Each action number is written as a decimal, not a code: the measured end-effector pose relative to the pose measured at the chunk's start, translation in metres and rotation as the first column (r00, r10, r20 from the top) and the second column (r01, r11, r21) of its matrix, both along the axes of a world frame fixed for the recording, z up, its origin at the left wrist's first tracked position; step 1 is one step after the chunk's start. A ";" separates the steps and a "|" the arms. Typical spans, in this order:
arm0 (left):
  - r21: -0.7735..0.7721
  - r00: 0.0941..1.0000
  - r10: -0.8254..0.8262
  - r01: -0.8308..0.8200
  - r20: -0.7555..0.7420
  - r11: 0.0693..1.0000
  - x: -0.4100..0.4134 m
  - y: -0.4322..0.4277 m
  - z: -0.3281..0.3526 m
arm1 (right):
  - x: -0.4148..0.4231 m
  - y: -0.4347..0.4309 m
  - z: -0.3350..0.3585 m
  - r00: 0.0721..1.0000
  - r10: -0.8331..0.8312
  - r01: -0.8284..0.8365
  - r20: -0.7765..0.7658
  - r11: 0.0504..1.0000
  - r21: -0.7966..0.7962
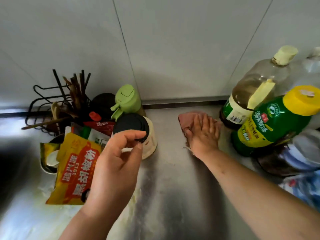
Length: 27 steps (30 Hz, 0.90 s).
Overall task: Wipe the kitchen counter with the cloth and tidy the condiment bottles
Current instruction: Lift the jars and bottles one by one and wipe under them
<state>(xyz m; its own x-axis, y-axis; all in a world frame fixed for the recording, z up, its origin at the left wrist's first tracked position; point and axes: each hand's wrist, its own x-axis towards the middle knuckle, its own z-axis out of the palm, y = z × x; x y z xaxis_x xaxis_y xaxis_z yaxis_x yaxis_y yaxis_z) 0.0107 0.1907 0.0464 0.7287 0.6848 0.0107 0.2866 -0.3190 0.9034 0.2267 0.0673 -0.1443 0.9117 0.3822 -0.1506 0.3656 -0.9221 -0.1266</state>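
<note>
My right hand (203,134) lies flat with straight fingers on a pink cloth (186,119), pressing it to the steel counter (169,170) near the back wall. My left hand (116,163) is at a cream jar (150,141) with a black lid (129,122); thumb and forefinger curl around the lid's near rim. At the right stand a large oil bottle (251,94) with a pale cap and a green bottle (270,125) with a yellow cap. A green-topped dispenser bottle (126,99) stands behind the jar.
A yellow-and-red seasoning bag (74,168) and other packets lean left of the jar. Behind them is a black wire rack with chopsticks (74,90). A dark round lidded container (294,156) sits at the right edge. Pale smears mark the counter near the bag.
</note>
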 end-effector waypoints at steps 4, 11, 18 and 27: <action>0.251 0.998 0.031 -0.045 0.060 0.967 0.013 0.017 -0.003 | -0.001 0.069 0.002 0.995 0.092 -0.089 -0.030 0.993 0.073; 0.424 0.999 0.036 -0.027 -0.013 0.905 0.026 0.036 -0.012 | -0.030 0.058 0.015 0.872 0.486 -0.439 -0.056 0.829 0.348; 0.374 0.967 -0.079 0.168 -0.242 0.912 0.026 0.045 -0.019 | 0.024 0.101 0.065 0.936 0.324 -0.349 0.138 0.800 0.488; 0.415 0.930 -0.144 0.285 -0.340 0.864 0.021 0.053 -0.023 | 0.053 0.056 0.034 0.937 0.283 -0.310 0.206 0.944 0.113</action>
<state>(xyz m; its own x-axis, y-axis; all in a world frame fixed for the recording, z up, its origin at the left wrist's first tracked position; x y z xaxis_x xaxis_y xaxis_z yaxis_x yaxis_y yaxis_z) 0.0322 0.2440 0.0231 0.8750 0.4819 0.0457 0.3868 -0.7528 0.5327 0.2792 0.1236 -0.1100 0.7598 0.6447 0.0846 0.6492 -0.7453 -0.1519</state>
